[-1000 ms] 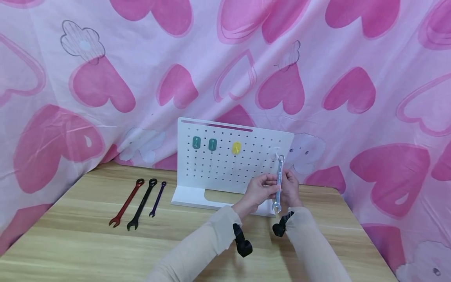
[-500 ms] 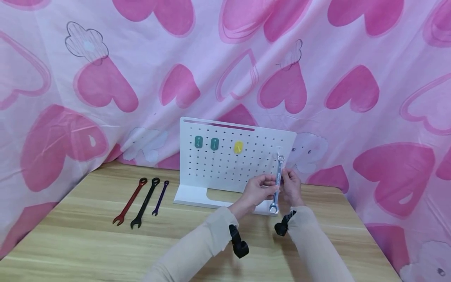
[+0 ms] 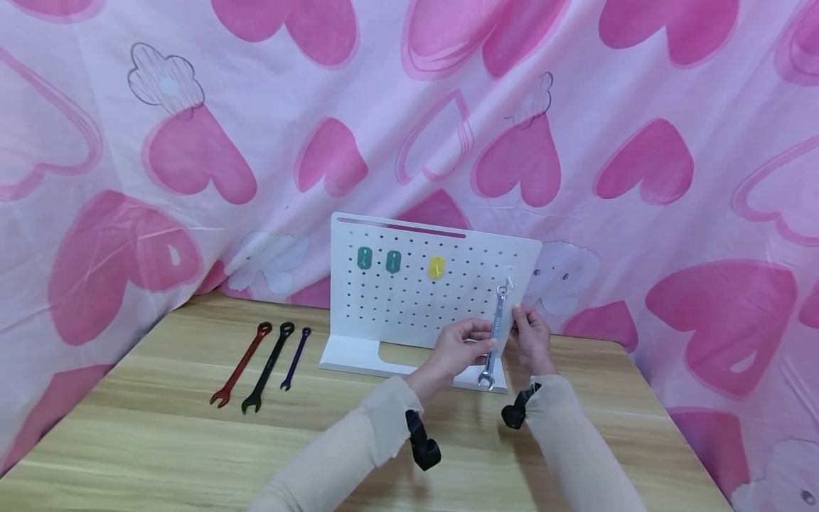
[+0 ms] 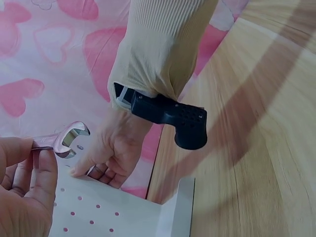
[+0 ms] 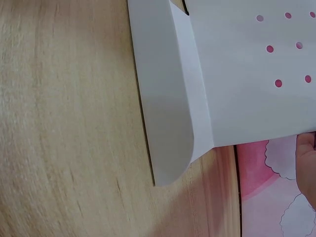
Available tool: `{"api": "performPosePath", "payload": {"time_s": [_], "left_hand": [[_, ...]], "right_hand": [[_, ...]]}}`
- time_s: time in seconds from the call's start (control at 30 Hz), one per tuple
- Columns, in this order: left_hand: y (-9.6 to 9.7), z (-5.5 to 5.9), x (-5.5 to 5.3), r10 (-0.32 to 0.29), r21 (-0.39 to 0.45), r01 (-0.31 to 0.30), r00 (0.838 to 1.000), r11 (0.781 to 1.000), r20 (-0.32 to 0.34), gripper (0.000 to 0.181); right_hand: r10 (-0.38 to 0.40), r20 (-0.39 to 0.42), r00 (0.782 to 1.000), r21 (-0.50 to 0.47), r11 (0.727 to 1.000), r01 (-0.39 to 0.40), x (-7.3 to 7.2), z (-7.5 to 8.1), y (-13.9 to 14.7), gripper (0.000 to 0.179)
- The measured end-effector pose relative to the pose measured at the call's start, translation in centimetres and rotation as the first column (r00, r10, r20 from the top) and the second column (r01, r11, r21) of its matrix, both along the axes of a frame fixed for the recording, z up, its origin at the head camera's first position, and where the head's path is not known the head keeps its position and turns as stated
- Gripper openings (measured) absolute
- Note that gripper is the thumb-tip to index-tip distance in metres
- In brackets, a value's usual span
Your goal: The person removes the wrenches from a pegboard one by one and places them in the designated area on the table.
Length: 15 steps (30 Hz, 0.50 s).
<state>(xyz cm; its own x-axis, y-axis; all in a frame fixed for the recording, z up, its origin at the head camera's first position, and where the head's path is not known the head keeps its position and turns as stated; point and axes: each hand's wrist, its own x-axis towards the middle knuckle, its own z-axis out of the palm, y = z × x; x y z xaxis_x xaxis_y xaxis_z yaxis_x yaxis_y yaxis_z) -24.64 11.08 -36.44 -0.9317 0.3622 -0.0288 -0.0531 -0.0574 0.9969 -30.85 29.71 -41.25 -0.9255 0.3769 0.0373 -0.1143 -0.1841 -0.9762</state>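
A silver combination wrench (image 3: 494, 334) stands almost upright before the right part of the white pegboard (image 3: 409, 306). My left hand (image 3: 457, 352) pinches its shaft between thumb and fingers; in the left wrist view the wrench's open end (image 4: 71, 138) juts out past the fingertips. Its ring end sits just below and left of a pale hook (image 3: 510, 276) on the board. My right hand (image 3: 532, 340) grips the board's right edge, thumb in front and fingers curled behind, as the left wrist view shows. Only part of that hand (image 5: 307, 168) appears in the right wrist view.
Two green hooks (image 3: 365, 258) and a yellow hook (image 3: 436, 267) sit on the pegboard. Left of it on the wooden table (image 3: 160, 427) lie a red wrench (image 3: 243, 363), a black wrench (image 3: 269, 366) and a small purple wrench (image 3: 296, 359). A pink heart-print cloth (image 3: 409, 142) hangs behind.
The wrench in my left hand has shifted left, its ring end moving away from the pale hook and its lower end swinging left. My right hand stays by the board's right edge.
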Motion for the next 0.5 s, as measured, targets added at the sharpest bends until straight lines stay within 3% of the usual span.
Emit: {"api": "performPosePath", "payload": {"time_s": [0.5], "left_hand": [[-1.6, -0.5, 0.0, -0.001, -0.049, -0.001, 0.999, 0.999, -0.033, 0.026]], "right_hand": [[0.013, 0.044, 0.999, 0.049, 0.999, -0.015, 0.2, 0.0, 0.2, 0.018]]}}
